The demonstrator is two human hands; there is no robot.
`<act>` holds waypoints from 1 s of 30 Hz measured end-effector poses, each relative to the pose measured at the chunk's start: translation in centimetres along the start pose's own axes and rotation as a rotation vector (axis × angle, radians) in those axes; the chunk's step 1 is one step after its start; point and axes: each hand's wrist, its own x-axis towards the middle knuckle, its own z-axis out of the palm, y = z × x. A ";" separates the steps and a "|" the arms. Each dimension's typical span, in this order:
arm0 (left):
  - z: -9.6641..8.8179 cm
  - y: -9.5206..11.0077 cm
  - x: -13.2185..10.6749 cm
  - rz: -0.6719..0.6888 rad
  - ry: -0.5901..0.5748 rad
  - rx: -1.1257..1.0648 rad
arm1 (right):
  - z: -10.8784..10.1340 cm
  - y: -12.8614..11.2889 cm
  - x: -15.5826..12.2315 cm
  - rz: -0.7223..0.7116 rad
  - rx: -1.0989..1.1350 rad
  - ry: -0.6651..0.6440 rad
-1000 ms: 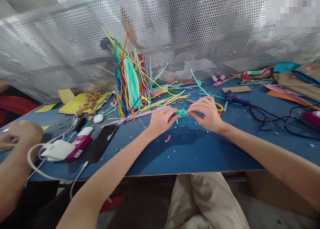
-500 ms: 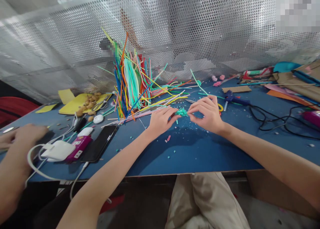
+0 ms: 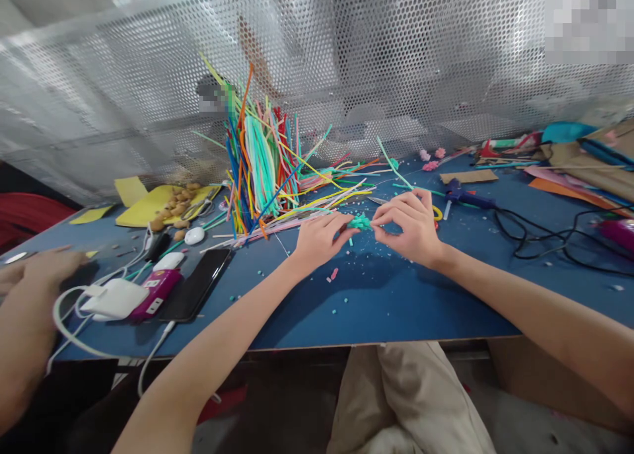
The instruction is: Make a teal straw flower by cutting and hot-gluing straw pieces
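A small turquoise tuft of pipe cleaner pieces (image 3: 360, 222) sits between my two hands, just above the table. My left hand (image 3: 317, 240) pinches it from the left with thumb and fingers. From the other side, the thumb and fingertips of my right hand (image 3: 409, 228) close together at its right end. Scissors (image 3: 436, 213) lie partly hidden behind my right hand, with a yellow handle showing. Tiny turquoise clippings and a pink scrap (image 3: 335, 273) are scattered on the blue table (image 3: 376, 308) around my hands.
Behind stands a big bundle of coloured pipe cleaners (image 3: 262, 163). A glue gun (image 3: 463, 195) with a black cable lies right. At left are a phone (image 3: 201, 285), a white charger (image 3: 116, 299), and another person's hand (image 3: 47, 269). A perforated metal panel (image 3: 396, 64) closes the back.
My hands and the turquoise tuft stay almost in place. At the left edge, the other person's hand has shifted slightly left.
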 end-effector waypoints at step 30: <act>0.3 -0.1 -0.1 0.005 -0.009 -0.034 | -0.2 -0.6 0.4 -0.021 -0.038 -0.004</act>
